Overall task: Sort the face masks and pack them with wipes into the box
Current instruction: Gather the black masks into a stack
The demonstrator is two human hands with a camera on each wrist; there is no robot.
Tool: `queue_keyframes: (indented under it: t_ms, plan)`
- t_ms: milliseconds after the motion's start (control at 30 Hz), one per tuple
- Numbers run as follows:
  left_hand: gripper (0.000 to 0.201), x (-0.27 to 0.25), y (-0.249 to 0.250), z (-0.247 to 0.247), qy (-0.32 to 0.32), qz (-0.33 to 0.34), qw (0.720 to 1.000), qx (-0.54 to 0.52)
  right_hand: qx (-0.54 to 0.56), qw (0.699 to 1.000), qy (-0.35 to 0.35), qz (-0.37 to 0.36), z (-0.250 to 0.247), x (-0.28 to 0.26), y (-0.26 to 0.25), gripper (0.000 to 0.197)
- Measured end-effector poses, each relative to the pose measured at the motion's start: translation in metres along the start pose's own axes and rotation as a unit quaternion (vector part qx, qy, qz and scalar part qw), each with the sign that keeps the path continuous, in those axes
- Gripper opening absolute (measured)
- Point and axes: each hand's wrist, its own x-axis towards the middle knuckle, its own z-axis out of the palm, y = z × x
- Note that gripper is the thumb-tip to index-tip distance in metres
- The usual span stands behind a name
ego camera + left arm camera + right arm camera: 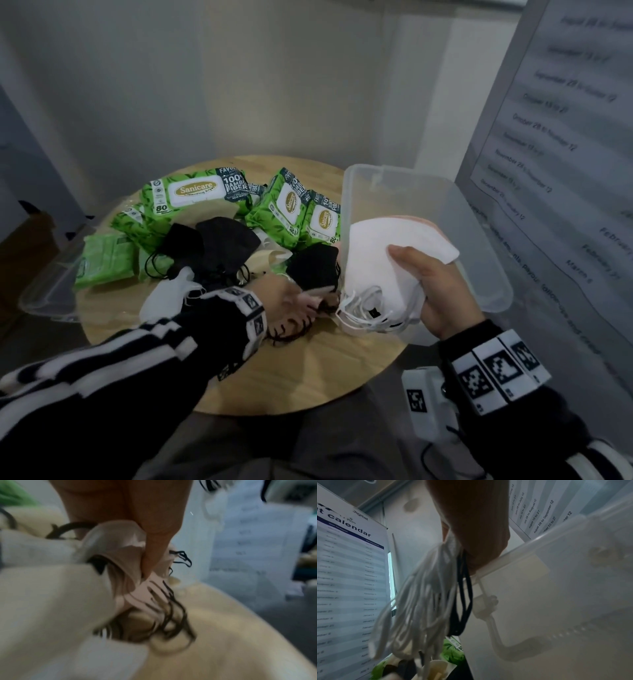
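My right hand [442, 291] grips a stack of white face masks [387, 246] over the near end of the clear plastic box [479, 240]; their white ear loops [419, 608] hang below the hand. My left hand [291, 301] pinches pink masks [123, 555] with dark ear loops [173, 616], low over the round wooden table [291, 370]. Black masks [226, 246] and a white mask [164, 298] lie in a heap at mid-table. Green wipes packs [195, 195] are piled behind them.
A printed calendar sheet [555, 154] hangs on the right, close to the box. A clear plastic lid [51, 291] pokes out at the table's left edge. The table's near part is bare wood.
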Motion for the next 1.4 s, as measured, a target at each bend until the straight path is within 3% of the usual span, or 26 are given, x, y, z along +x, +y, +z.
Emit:
queue_keyframes:
  t_ms: [233,467,633,900,1133,1333,1400]
  plan:
    - [0.029,-0.017,-0.011,-0.054,0.13,-0.031,0.977,-0.166,0.012,1.0,-0.005,-0.02,0.008,-0.007,-0.006,0.032]
    - [0.021,-0.024,-0.023,-0.055,0.153,-0.042,0.962,-0.221,0.029,0.999,0.003,-0.044,0.012,-0.012,-0.015,0.03]
    - [0.02,-0.026,-0.035,-0.069,0.187,-0.071,0.921,-0.334,0.036,0.998,-0.006,-0.054,0.012,-0.012,-0.017,0.026]
    - [0.023,-0.032,-0.046,-0.089,0.261,-0.091,0.9,-0.336,0.041,0.998,-0.004,-0.043,0.015,-0.015,-0.017,0.027]
    - [0.01,-0.04,-0.028,-0.096,0.303,-0.044,0.843,-0.443,0.033,0.999,0.007,-0.025,0.012,-0.014,-0.015,0.029]
    - [0.05,-0.06,-0.006,-0.123,0.239,0.054,0.758,-0.604,0.034,0.999,-0.017,-0.017,0.016,-0.016,-0.015,0.022]
    - [0.05,-0.068,0.002,-0.134,0.213,0.092,0.731,-0.642,0.036,0.999,-0.029,-0.014,0.018,-0.018,-0.014,0.024]
